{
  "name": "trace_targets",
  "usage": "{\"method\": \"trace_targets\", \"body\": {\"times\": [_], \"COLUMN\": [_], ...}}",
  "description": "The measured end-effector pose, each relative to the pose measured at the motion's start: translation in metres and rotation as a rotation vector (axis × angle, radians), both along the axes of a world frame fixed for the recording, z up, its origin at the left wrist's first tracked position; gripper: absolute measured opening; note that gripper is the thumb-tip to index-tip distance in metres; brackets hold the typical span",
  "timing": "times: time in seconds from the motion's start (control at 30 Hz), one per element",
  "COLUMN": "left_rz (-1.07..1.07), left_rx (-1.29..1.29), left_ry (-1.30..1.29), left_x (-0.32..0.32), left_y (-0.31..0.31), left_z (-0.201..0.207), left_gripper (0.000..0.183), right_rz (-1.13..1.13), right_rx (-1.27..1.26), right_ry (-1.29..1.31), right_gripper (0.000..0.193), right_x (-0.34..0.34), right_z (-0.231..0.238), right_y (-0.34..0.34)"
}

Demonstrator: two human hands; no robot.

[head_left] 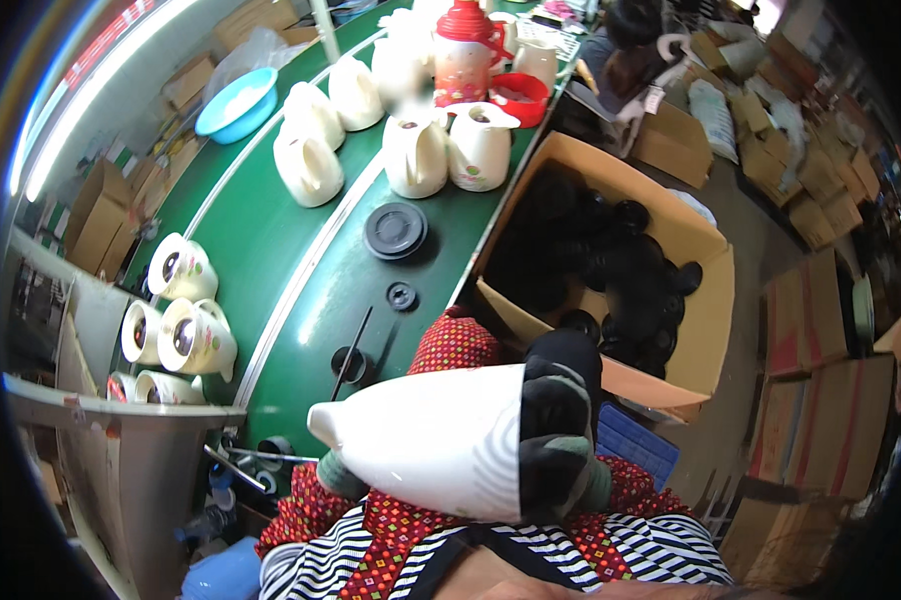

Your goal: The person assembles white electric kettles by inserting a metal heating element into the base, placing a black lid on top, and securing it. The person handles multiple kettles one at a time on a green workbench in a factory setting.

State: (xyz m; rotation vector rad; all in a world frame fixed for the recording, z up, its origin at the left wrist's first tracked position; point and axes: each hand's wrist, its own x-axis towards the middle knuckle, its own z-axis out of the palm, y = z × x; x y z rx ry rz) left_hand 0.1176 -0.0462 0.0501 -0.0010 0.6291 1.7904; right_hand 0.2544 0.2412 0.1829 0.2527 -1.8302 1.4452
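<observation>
A white jug body (431, 435) lies on its side over my lap, its spout pointing left and grey curved lines near its base. My right hand (556, 440), in a black and grey-green glove, wraps its fingers against the base end. Whether a black part sits under those fingers cannot be made out. My left hand (343, 478) shows only a green glove edge below the spout end; the jug hides its fingers. Beyond the jug, on the green table, are a black ring (353, 366) with a thin dark rod (355, 350) across it, a small black cap (402, 296) and a black round base (396, 231).
Several white jugs (415, 155) stand farther up the green table (301, 260), near a red flask (463, 55) and a red bowl (519, 97). More jugs (197, 338) lie at left. A cardboard box (706, 330) of black parts stands right. Another person (621, 60) sits beyond.
</observation>
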Motion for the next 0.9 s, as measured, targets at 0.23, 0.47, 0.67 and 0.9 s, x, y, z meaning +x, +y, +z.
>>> {"method": "trace_targets", "body": {"times": [0.23,0.47,0.67,0.9], "left_rz": [0.273,0.162,0.207,0.259], "left_rx": [-0.930,-0.701,-0.600,-0.543], "left_ry": [1.544,1.135,1.699,1.810], "left_x": [-0.065,-0.062,-0.046,-0.054], "left_y": [0.057,0.065,0.066,0.095], "left_z": [0.113,0.137,0.132,0.121], "left_gripper": [0.036,0.064,0.099,0.105], "right_rz": [-0.017,0.005,0.045,0.119], "right_rx": [-0.389,0.446,0.336,0.902], "right_ry": [-0.374,-0.342,-0.378,-0.442], "right_gripper": [0.079,0.105,0.110,0.083], "right_x": [-0.020,-0.055,-0.056,-0.082], "right_z": [-0.061,-0.061,-0.056,0.032], "right_y": [0.020,0.023,0.034,0.062]}}
